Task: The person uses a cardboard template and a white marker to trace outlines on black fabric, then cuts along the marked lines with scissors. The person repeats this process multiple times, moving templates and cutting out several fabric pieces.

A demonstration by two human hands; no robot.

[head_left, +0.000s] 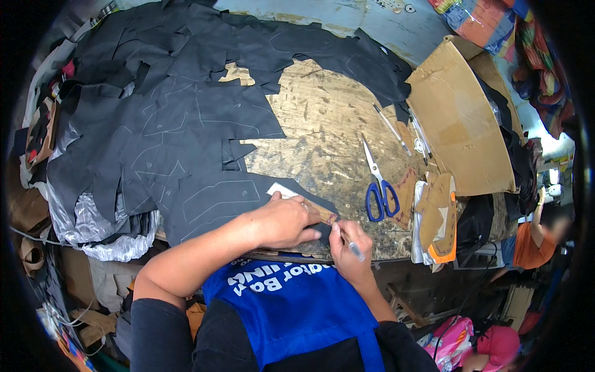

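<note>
My left fingers [310, 235], thumb apart, press a cardboard pattern [325, 215] onto black cloth [217, 198] near me, my right fingers [336, 240] clamped on a pen [355, 249] whose push could skew the pattern if pressure slackens.

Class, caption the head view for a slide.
Left hand on a brown template over dark fabric, right hand holding a pen, scissors nearby.

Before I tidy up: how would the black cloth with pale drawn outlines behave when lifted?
The black cloth would probably flop, as it wrinkles and its left side droops. It might resist near the left hand, which rests on a narrow brown strip lying across it.
</note>
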